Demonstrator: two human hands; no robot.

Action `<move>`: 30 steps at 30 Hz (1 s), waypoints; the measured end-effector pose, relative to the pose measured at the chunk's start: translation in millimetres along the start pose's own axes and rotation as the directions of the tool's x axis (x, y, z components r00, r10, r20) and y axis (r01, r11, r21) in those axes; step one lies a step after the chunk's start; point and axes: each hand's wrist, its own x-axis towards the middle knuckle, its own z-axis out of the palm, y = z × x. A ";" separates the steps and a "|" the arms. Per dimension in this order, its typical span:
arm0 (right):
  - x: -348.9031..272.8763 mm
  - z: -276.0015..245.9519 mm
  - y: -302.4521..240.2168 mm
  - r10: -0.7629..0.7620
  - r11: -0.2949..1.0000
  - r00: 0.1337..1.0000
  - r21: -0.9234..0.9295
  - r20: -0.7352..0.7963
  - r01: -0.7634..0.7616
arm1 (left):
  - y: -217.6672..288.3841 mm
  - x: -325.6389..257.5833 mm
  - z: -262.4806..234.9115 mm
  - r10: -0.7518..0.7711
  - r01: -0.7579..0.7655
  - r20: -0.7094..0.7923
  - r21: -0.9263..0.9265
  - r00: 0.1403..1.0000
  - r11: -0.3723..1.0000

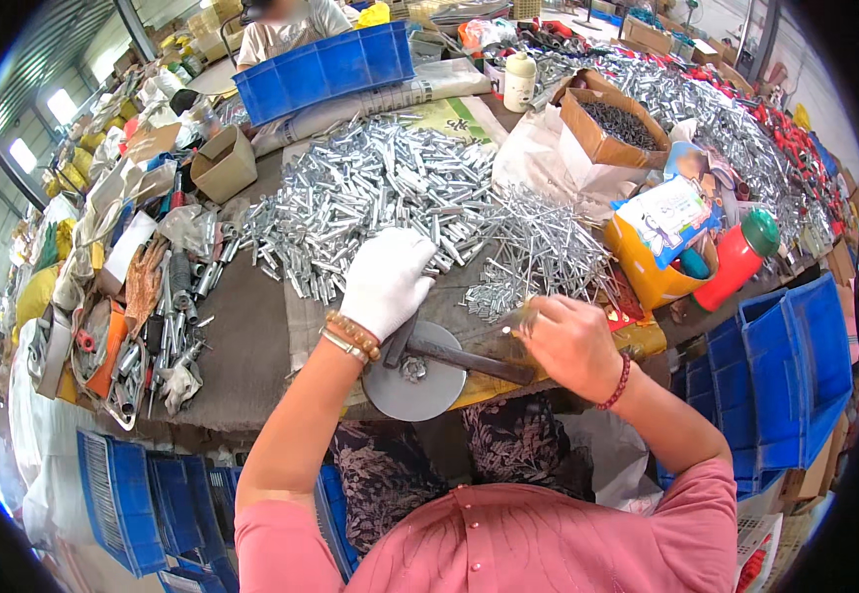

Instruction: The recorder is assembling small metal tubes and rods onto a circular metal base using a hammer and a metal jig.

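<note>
My left hand (385,285), in a white glove, is at the near edge of a heap of silvery metal sleeves (380,183). Its fingers curl down, and what they hold, if anything, is hidden. My bare right hand (572,346) is closed in a pinch beside a heap of thin metal pins (543,237). Something small shows at its fingertips, too blurred to name. Between my hands, a hammer (469,360) lies with its head on a round grey metal plate (390,395). A small cluster of metal bits (412,370) sits on that plate.
A blue bin (326,74) stands tilted behind the sleeves, with a person beyond it. To the right are a carton of dark screws (612,124), a yellow box (652,267) and a red bottle (731,262). Tools (158,336) crowd the left; blue crates (795,366) stand below.
</note>
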 end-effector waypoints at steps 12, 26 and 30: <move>-4.9 18.1 -42.6 0.069 0.978 0.989 0.185 0.132 -0.093 | -9.4 -7.2 -9.9 0.066 -0.078 0.164 0.068 0.984 0.995; 10.0 38.7 -78.6 -0.004 0.986 0.976 0.163 0.216 -0.032 | -8.7 -105.2 -62.8 -0.247 0.241 0.126 0.065 0.961 0.968; 14.6 39.7 -80.0 -0.016 0.985 0.973 0.170 0.229 -0.024 | -6.7 -125.5 -61.3 -0.326 0.329 0.054 -0.083 0.944 0.941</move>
